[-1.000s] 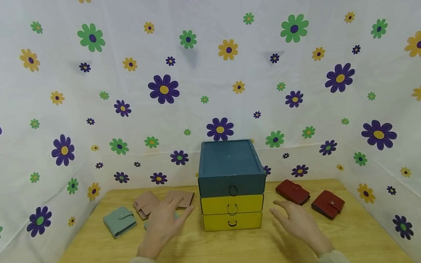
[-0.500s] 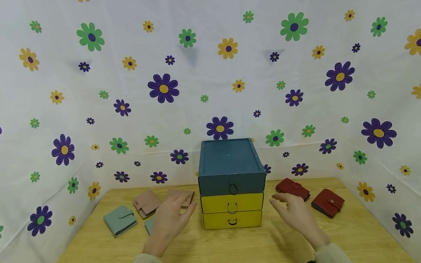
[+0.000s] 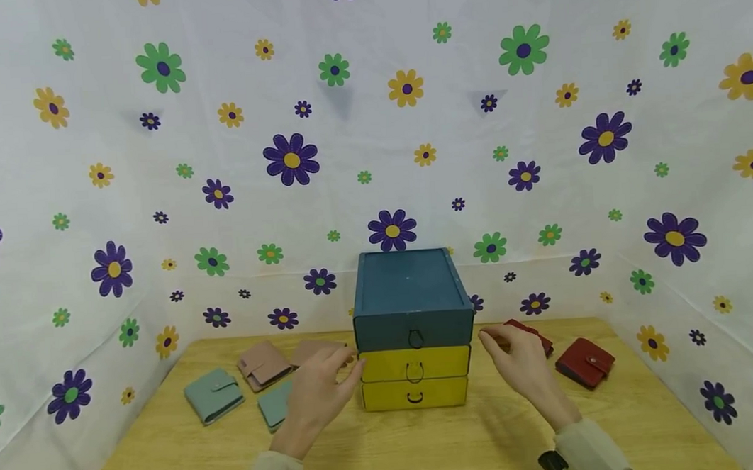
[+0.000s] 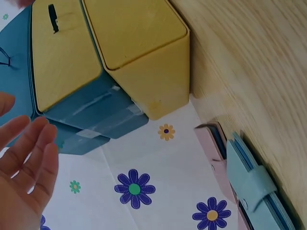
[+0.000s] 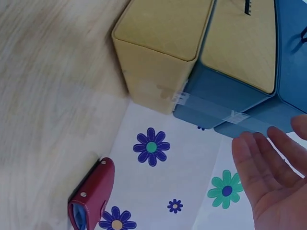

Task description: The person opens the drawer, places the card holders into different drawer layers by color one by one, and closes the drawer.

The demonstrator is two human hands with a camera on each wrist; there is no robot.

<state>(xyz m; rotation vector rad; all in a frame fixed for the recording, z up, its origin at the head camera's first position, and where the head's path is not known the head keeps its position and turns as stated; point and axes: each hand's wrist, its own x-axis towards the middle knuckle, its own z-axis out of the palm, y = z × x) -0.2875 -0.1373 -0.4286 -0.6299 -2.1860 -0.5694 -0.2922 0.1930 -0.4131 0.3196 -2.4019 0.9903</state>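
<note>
Two bare hands flank the stack, left seemingly the nearer.

Stack [image 3: 388,331] stands upright on the table [image 3: 413,446], midway between the hands: to the right of the left hand [image 3: 318,387], to the left of the right hand [image 3: 525,369]. Its front and pulls [image 3: 416,339] face the person; its depth runs straight back, between the hands. Left fingertips lie at the stack's left edge, contact impossible to tell from here; right fingertips sit just off its right side, a gap showing. Both grips empty: fingers loosely bent, thumbs apart from them. Left of the stack, a green wallet [image 3: 274,405] lies part hidden by the left hand; right of it, a red wallet [image 3: 536,329] sits part hidden by the right.
</note>
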